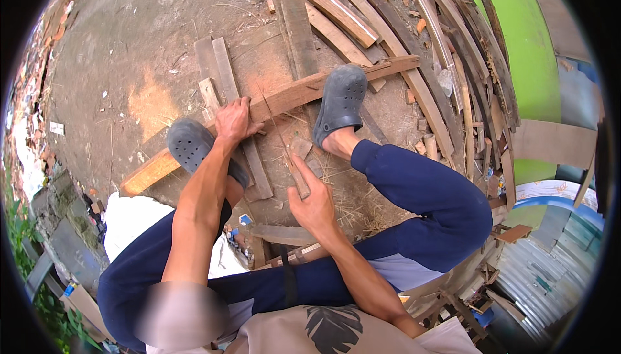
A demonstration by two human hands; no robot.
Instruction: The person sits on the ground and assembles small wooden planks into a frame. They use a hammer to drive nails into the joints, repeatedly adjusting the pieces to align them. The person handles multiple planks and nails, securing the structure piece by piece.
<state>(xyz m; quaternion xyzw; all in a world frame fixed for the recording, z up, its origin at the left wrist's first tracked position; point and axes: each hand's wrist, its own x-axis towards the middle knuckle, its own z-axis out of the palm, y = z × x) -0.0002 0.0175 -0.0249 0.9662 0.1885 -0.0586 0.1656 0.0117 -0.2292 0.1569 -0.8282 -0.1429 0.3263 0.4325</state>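
Observation:
A long wooden beam (284,98) lies slantwise in front of me, propped on short planks. My left hand (234,122) is closed over the beam, its thumb pointing right. In my right hand (314,204) is the wooden handle of a handsaw (299,181). Its thin blade, seen nearly edge-on, reaches up to the beam just right of my left hand and crosses it. How deep the blade sits in the wood I cannot tell. My feet in grey clogs press on the beam, the left clog (191,145) near its lower end and the right clog (344,98) farther along.
Reddish sawdust (152,103) lies on the dirt ground beyond the beam. Support planks (299,33) run beneath it. Long boards (388,30) are stacked at the right, beside a green panel (517,43). A white sack (132,221) and corrugated sheets (527,296) are close to me.

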